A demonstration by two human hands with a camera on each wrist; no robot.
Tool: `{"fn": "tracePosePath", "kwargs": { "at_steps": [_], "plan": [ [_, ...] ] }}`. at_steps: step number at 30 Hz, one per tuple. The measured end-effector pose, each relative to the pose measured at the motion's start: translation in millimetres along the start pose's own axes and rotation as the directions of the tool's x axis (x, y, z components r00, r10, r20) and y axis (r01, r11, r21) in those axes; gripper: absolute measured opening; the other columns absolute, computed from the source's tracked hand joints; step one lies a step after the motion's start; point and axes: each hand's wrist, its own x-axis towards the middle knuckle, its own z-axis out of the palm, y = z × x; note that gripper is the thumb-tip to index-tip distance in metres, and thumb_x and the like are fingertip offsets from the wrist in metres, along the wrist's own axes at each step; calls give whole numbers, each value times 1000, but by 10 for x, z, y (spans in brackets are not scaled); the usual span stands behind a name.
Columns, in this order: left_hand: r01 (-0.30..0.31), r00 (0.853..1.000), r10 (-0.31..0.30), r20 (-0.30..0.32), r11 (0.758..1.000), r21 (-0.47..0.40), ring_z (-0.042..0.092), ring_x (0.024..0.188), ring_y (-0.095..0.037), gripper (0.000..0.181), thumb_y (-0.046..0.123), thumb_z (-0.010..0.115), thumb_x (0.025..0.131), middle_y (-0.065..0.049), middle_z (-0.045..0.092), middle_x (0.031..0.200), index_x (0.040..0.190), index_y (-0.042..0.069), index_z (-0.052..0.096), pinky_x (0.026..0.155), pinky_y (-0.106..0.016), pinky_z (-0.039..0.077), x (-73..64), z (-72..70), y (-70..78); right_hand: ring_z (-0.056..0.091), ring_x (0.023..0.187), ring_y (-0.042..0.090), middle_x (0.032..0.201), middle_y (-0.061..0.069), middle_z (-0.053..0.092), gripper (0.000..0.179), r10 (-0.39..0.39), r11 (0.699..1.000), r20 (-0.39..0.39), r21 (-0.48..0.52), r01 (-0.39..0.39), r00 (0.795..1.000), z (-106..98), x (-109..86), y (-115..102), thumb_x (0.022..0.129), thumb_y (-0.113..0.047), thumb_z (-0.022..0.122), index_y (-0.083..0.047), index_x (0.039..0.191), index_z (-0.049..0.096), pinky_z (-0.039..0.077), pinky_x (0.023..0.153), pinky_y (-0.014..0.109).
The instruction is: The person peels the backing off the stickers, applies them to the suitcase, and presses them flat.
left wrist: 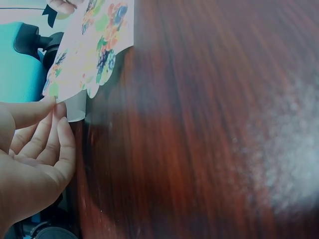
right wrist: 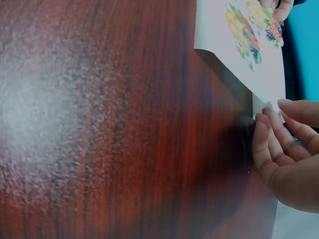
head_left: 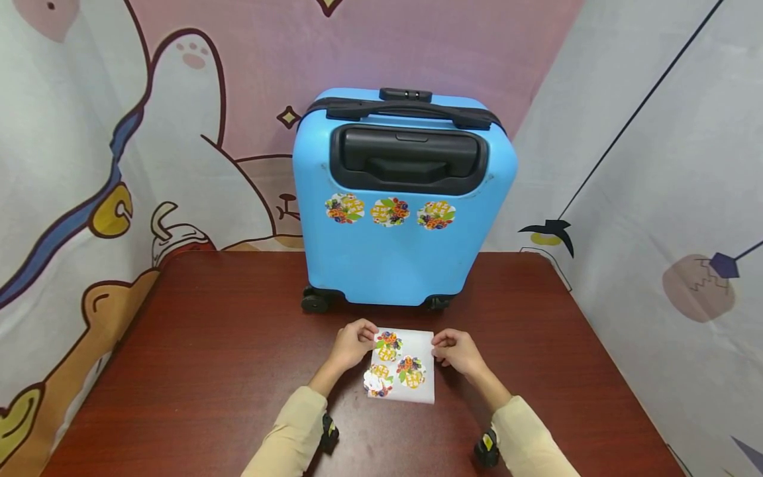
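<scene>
Both hands hold a white sticker sheet (head_left: pixel 422 344) above the table, with several fruit-patterned round stickers on it. My left hand (head_left: pixel 353 344) pinches its upper left edge between thumb and fingers; in the left wrist view the thumb (left wrist: pixel 35 112) lies on top of the paper. At the opposite edge my right hand (head_left: pixel 459 353) pinches the upper right side, its thumb (right wrist: pixel 299 110) also on top. The lower left sticker (head_left: pixel 379 380) has a scalloped border that juts past the sheet's edge. Beyond the sheet stands a blue suitcase (head_left: pixel 387 258), upright.
Three fruit stickers (head_left: pixel 390 212) sit in a row on the suitcase, below its black handle recess (head_left: pixel 411 159). Black wheels (head_left: pixel 314 301) rest on the reddish-brown table (head_left: pixel 226 371). A cartoon-printed cloth (head_left: pixel 250 86) hangs behind and along both sides.
</scene>
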Motion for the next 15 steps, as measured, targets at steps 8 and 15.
{"fn": "tracePosePath", "kwargs": {
  "at_steps": [8, 15],
  "plan": [
    [-12, 1000, 12, -8, 1000, -10, 56, 68, -16, 14, -5, 67, 77, -8, 60, 76, 89, 1, 63, 62, -28, 46, -3, -4, 15, 54, 57, 20, 70, 10, 59, 11, 2, 1000, -58, 21, -1, 998, -27, 42, -121, 80, 7, 62, 10, 90, 60, 47, 52, 31],
    [-15, 1000, 15, -7, 1000, -6, 55, 67, -15, 14, -5, 67, 76, -7, 60, 75, 88, 1, 63, 61, -27, 46, -6, -3, 17, 55, 60, 22, 72, 9, 61, 12, -29, 1000, -29, -8, 29, 999, 45, 85, -265, 80, 5, 63, 9, 91, 62, 50, 55, 37]
  ]
}}
